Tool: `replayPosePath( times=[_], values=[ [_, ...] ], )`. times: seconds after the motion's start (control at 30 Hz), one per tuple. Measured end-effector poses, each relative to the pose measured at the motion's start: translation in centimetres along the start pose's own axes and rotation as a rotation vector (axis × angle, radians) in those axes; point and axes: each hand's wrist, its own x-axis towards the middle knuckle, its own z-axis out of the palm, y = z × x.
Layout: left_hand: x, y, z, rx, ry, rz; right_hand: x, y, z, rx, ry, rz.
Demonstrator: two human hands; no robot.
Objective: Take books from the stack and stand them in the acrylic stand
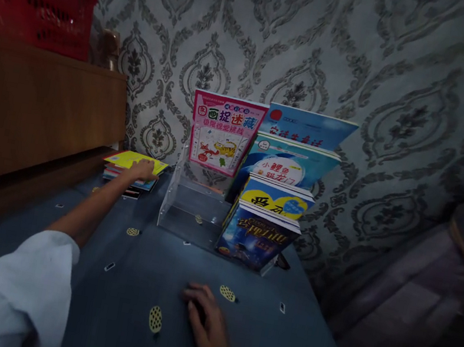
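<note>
My left hand [141, 169] reaches far out to a stack of books [129, 184] at the back left. Its bent fingers are on the yellow book [123, 158] on top; the fingertips are partly hidden. My right hand [208, 322] lies on the table with nothing in it, fingers loosely bent and thumb apart. A clear tiered book rack [189, 214] stands ahead. A pink picture book [224, 136] leans in its back left. On its right side stand a blue book [307, 126], a teal book [292, 160], a yellow-and-blue book [272, 200] and a dark blue book [256, 239], front tier lowest.
The table has a dark blue cloth [123, 304] with yellow pineapple-like prints. A wooden cabinet [37, 109] with a red basket [38, 2] on it stands at the left. Patterned wallpaper [248, 33] rises behind. Pale draped fabric [411, 301] hangs at the right.
</note>
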Motion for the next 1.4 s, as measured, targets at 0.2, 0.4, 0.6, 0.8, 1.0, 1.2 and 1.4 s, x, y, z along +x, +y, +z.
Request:
replayPosePath(
  times=[0.2,0.4,0.6,0.8,1.0,1.2,1.4],
  values=[
    [0.0,-1.2,4.3,0.190,0.009,-0.151,0.3,-0.8,-0.4,0.003,0.013,-0.012],
    [-0.1,-1.7,3.9,0.270,0.021,-0.110,0.4,-1.1,-0.5,-0.005,0.022,0.002],
    [-4.0,-2.5,1.7,0.291,-0.006,-0.020,0.4,-1.1,-0.5,-0.008,-0.016,0.039],
    [-10.9,-3.5,0.2,0.309,-0.023,0.048,0.5,-1.3,-0.6,0.004,-0.013,0.021],
    [-19.6,-3.8,0.8,0.326,-0.006,0.126,0.6,-1.8,-0.7,0.034,-0.038,0.044],
    [-29.9,-3.6,2.8,0.270,-0.033,0.405,0.7,-1.9,-0.7,0.032,-0.045,0.038],
    [-28.7,-5.2,2.5,0.131,-0.006,0.334,1.0,-2.4,-0.5,0.039,-0.061,0.022]
  ],
)
